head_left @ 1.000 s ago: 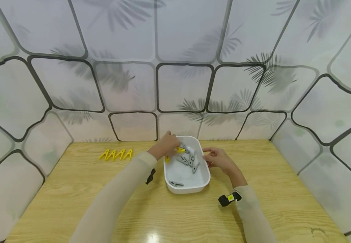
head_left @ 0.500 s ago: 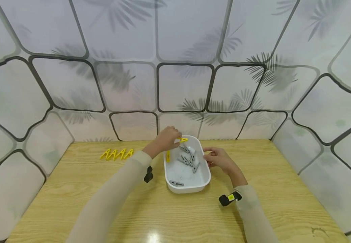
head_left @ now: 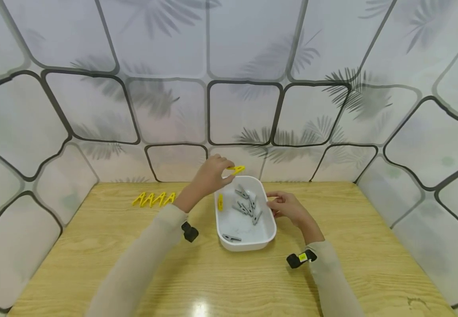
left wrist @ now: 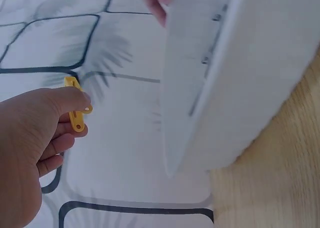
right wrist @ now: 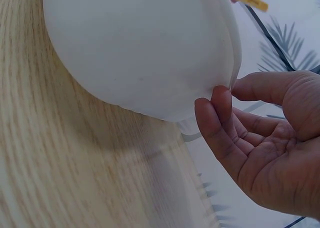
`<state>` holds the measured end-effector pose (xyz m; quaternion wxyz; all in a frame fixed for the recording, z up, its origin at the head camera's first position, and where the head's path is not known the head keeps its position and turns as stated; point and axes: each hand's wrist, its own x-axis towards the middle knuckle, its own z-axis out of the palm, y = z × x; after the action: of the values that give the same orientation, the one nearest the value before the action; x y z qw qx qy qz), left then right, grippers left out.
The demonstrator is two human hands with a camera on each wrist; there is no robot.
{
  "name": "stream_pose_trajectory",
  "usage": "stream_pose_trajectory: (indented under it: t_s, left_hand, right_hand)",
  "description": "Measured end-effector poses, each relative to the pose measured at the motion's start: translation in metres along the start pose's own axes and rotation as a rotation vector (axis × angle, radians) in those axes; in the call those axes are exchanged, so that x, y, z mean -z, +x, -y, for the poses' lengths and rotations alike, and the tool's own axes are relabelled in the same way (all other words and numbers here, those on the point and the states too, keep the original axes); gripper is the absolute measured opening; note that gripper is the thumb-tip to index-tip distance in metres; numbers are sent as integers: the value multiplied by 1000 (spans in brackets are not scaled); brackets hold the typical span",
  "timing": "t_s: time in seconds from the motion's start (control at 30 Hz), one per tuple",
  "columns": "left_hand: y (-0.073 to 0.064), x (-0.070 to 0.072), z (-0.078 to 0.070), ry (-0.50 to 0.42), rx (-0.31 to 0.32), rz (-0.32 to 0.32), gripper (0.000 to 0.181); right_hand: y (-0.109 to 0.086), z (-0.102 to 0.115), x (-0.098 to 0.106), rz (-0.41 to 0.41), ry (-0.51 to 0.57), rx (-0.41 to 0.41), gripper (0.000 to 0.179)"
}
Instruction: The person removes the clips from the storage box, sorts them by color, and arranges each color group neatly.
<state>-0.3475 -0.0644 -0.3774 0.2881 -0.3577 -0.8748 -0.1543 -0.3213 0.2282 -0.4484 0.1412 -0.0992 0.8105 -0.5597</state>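
My left hand pinches a yellow clothespin between thumb and fingers, above the far left rim of a white plastic bin. On the bin's right side, my right hand grips the rim, thumb on one face and fingertips on the other, as the right wrist view shows. Inside lie several grey clothespins, mostly bunched toward the far right, with one grey clothespin near the front. Another yellow clothespin leans along the bin's left inner wall.
To the left of the bin, several yellow clothespins stand in a row on the wooden table. A patterned wall covering rises right behind the table's far edge and along both sides.
My left hand has lifted the yellow clothespin up out of the bin, rising above the far rim. The right hand has stayed on the rim.
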Motion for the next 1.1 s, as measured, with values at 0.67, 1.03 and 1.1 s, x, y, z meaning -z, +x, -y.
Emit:
stream_pose_trajectory:
  t_s: [0.67, 1.03, 1.1]
  left_hand:
    - [-62, 42, 14, -219, 439, -291, 27]
    - [-94, 40, 23, -173, 587, -330, 29]
    - [-99, 37, 26, -152, 611, -324, 28]
  right_hand:
    - [4, -3, -1, -1, -3, -8, 46]
    - [3, -2, 0, 2, -5, -7, 48]
    - [3, -1, -1, -4, -5, -17, 47]
